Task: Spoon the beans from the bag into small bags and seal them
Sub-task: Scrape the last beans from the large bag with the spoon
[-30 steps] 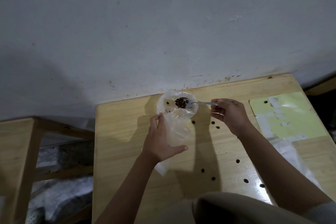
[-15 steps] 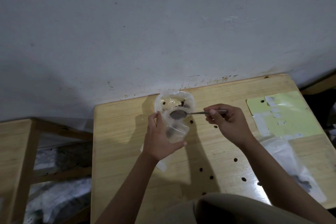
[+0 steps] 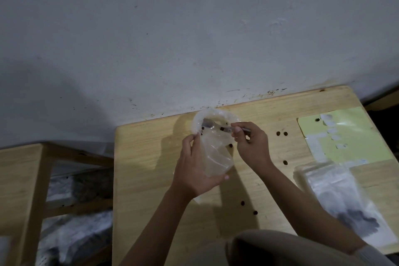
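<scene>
On the pale wooden bench, pushed against a scuffed grey-white wall, the left hand holds a small clear plastic bag — its grip is wrapped round the bag's lower half, thumb along the near side and fingers behind, with the bag's mouth held open and facing away from the person. The right hand has its grip pinched on the handle of a slim metal spoon, fingers curled tight around it. The spoon's bowl lies inside the open mouth of the bag, and a few dark brown beans show through the plastic beside it.

More loose beans lie scattered on the bench: two near the right hand, one further toward the near edge, and a pair close to the person's body. To the right lies a pale yellow-green sheet carrying several small white labels, and nearer the person a larger clear plastic bag lies flat with a dark cluster of beans in its lower end — it is blurred. A second wooden bench frame stands at the left, apart from the first.
</scene>
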A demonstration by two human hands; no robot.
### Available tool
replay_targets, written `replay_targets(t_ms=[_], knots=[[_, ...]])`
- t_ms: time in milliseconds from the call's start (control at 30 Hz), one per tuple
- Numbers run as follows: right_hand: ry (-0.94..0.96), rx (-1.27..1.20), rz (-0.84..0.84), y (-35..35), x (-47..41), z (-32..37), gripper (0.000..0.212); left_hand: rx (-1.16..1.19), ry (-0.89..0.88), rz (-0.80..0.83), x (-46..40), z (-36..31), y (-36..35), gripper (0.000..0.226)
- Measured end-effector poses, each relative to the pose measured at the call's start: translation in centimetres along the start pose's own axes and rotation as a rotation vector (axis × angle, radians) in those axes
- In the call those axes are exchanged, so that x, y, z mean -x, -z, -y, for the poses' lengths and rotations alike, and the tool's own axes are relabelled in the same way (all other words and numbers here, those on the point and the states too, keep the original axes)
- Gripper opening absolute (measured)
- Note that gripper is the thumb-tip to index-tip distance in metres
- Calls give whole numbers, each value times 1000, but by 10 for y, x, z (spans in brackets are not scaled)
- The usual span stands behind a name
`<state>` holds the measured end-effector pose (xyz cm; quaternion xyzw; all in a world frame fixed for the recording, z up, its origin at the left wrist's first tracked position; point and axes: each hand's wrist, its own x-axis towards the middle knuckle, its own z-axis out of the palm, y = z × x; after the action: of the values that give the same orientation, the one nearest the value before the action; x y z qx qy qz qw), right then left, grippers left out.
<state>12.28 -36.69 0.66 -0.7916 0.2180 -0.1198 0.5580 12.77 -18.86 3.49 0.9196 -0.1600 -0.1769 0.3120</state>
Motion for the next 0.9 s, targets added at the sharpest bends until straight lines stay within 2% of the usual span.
replay_targets(t_ms=[167,333,467,600,667,733,900], knots=[[-9,41,-88,1,11,-22,13,-19,-10,-48,-2,1,2,131],[-51,33,-136,2,17,-26,13,-91,34,-15,-3,-5,5,130],[95,83,-188,10,19,-14,15,-107,62,-5,-5,-6,4,130],[314,267,-230,16,22,-13,21,-117,69,-5,-5,-8,2,130],[335,328,-225,14,23,-19,22,-123,62,-3,-5,-10,2,129],[246,294,-249,9,26,-20,19,-127,54,6,-5,-12,1,129],[-236,35,-229,5,20,-11,16,-82,46,52,-4,-11,1,131]])
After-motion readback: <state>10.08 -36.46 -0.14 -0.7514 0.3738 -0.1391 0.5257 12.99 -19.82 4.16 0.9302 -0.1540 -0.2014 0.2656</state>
